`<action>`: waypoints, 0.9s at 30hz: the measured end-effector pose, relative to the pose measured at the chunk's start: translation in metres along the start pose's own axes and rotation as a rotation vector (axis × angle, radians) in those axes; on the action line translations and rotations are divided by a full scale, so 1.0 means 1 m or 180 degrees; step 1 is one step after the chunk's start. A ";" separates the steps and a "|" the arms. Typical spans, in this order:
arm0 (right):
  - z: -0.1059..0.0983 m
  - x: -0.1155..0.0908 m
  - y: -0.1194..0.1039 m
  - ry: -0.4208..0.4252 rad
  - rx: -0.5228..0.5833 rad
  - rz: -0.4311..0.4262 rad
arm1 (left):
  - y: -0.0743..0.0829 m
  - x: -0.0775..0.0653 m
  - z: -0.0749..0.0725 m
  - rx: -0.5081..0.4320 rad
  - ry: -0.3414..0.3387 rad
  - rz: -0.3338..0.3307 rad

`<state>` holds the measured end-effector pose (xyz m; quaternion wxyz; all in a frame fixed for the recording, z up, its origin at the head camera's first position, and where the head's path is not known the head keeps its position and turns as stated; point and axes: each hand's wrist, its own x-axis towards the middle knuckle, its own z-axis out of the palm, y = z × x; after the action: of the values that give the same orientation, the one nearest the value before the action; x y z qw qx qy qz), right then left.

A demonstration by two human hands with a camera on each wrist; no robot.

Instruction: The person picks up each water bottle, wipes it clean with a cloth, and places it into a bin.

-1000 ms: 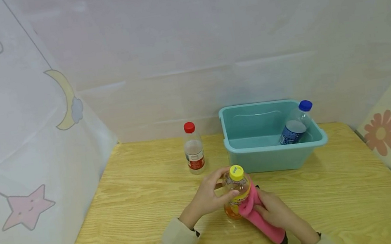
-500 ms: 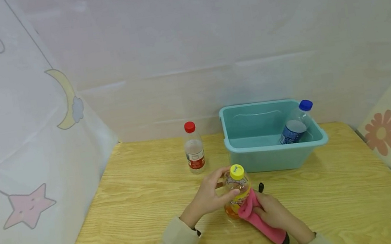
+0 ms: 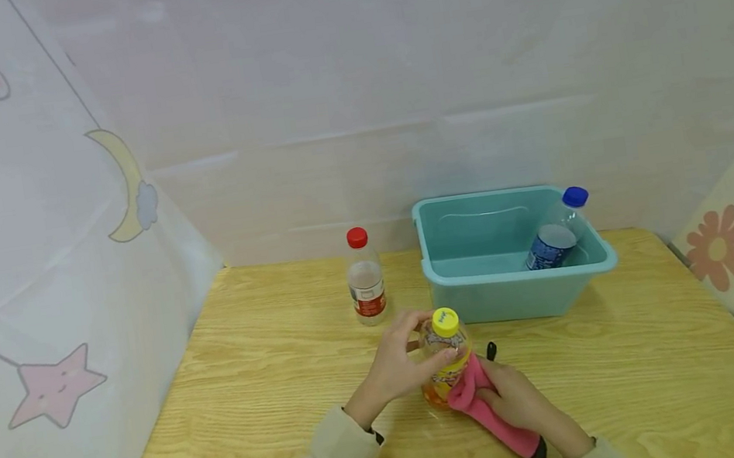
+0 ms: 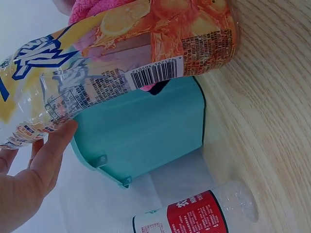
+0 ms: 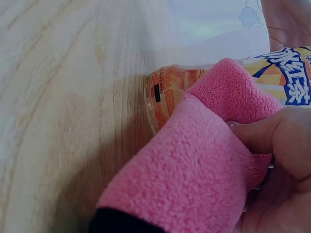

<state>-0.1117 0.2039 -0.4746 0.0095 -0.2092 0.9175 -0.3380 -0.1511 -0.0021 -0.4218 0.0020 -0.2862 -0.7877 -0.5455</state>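
Note:
A clear plastic bottle (image 3: 445,369) with a yellow cap and a yellow-orange label stands upright on the table. My left hand (image 3: 396,366) grips its upper part from the left, thumb across the front. In my right hand (image 3: 513,396) is a folded pink fleece cloth (image 3: 503,425) with dark edging, pinched between thumb and fingers. The cloth presses against the bottle's right side. The right wrist view shows the pink cloth (image 5: 194,150) covering part of the label near the bottle's base.
A red-capped bottle (image 3: 366,284) stands behind my left hand. Further back right is a teal bin (image 3: 503,296), where a blue-capped bottle (image 3: 551,238) leans against the right end. A pale printed sheet (image 3: 322,110) hangs behind the table (image 3: 247,379).
Both hands stay at the bottle. The cloth has shifted slightly down and right at its lower end, and a black loop now shows beyond my right hand.

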 end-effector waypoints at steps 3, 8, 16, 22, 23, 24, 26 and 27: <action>0.000 -0.001 0.000 0.0036 0.0039 0.0086 | 0.000 0.000 -0.001 -0.0034 0.0026 -0.0040; -0.002 -0.003 0.001 0.0093 0.0115 0.0173 | 0.001 -0.001 -0.003 -0.0039 0.0042 -0.0099; -0.015 -0.011 0.000 0.0337 0.0187 0.0299 | 0.001 -0.001 -0.005 -0.0137 0.0058 -0.0233; -0.030 -0.015 -0.007 0.0584 0.0150 0.0062 | 0.001 -0.001 -0.007 -0.0248 0.0049 -0.0286; -0.032 -0.015 -0.008 0.0624 0.0115 0.0026 | 0.001 -0.001 -0.007 -0.0266 0.0050 -0.0285; -0.034 -0.015 -0.009 0.0669 0.0088 -0.0029 | 0.001 -0.001 -0.008 -0.0288 0.0047 -0.0286; -0.038 -0.016 -0.011 0.0770 0.0050 -0.0127 | 0.001 -0.001 -0.009 -0.0322 0.0050 -0.0288; -0.040 -0.016 -0.012 0.0822 0.0034 -0.0176 | 0.001 -0.001 -0.009 -0.0331 0.0050 -0.0279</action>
<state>-0.0989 0.2259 -0.4382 -0.1169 -0.1892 0.9032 -0.3671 -0.1530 -0.0099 -0.4179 -0.0306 -0.2468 -0.7701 -0.5875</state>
